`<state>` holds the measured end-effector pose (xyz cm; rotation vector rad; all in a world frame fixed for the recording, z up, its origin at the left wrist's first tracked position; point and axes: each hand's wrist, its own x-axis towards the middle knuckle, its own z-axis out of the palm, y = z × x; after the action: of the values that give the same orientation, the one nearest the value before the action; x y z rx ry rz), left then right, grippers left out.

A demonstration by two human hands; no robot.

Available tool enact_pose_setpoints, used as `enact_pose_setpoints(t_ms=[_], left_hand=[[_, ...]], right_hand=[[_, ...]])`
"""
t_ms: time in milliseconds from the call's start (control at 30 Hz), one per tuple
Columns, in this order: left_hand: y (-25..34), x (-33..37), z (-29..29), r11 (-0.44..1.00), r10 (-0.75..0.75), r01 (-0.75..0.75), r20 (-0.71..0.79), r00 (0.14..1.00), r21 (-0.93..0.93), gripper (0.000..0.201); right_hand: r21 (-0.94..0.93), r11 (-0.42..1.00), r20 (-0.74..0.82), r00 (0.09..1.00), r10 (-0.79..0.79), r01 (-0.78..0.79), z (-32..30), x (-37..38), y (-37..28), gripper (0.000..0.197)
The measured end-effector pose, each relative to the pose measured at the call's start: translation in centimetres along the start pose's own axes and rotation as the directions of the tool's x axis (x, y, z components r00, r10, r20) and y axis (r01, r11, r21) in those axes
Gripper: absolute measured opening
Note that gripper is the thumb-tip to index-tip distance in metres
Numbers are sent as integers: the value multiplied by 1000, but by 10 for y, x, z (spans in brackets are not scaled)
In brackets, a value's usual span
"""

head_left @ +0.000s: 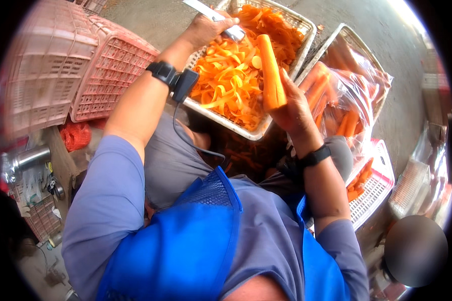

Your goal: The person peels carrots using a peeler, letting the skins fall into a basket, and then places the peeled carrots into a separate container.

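Observation:
My left hand (207, 31) is closed on a flat, silvery peeler (233, 32), held over the near-left part of a pale plastic crate (252, 134). Its exact shape is partly hidden by my fingers. A large, smooth orange carrot (270, 75) stands tilted in my right hand (297, 108), thick end toward me, fingers wrapped around its lower part. The peeler and carrot are apart. Beneath both hands the crate is heaped with orange carrot peelings (228, 90), long thin ribbons.
Right of the peelings stands another crate (342, 27) lined with clear plastic, holding several carrots (316, 85). A white basket (374, 193) with carrot pieces sits nearer me. Red-pink crates (118, 70) stand at left, near a red mesh bag (75, 135). A cable hangs from my left wrist device.

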<state>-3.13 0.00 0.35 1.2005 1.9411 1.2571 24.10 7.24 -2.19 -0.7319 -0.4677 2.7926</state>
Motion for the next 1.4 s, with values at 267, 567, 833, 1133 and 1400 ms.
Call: enact_pose_setpoints(t_ms=[267, 567, 833, 1133, 1400], left_hand=[[68, -43, 46, 974, 61, 24, 360, 931, -227, 17], [45, -16, 43, 992, 31, 16, 368, 929, -123, 24], [-3, 4, 6, 992, -62, 59, -29, 998, -110, 21], [82, -54, 66, 965, 158, -8, 560, 813, -261, 14], [17, 1, 17, 995, 25, 1, 269, 963, -98, 28]], right_hand=[[-103, 995, -16, 1000, -21, 19, 5, 6, -4, 46], [-83, 993, -46, 996, 82, -85, -7, 6, 1, 45], [-59, 998, -11, 1000, 12, -13, 7, -2, -2, 41], [-28, 998, 60, 997, 54, -52, -4, 5, -5, 48], [100, 963, 85, 967, 241, -249, -4, -1, 8, 41]])
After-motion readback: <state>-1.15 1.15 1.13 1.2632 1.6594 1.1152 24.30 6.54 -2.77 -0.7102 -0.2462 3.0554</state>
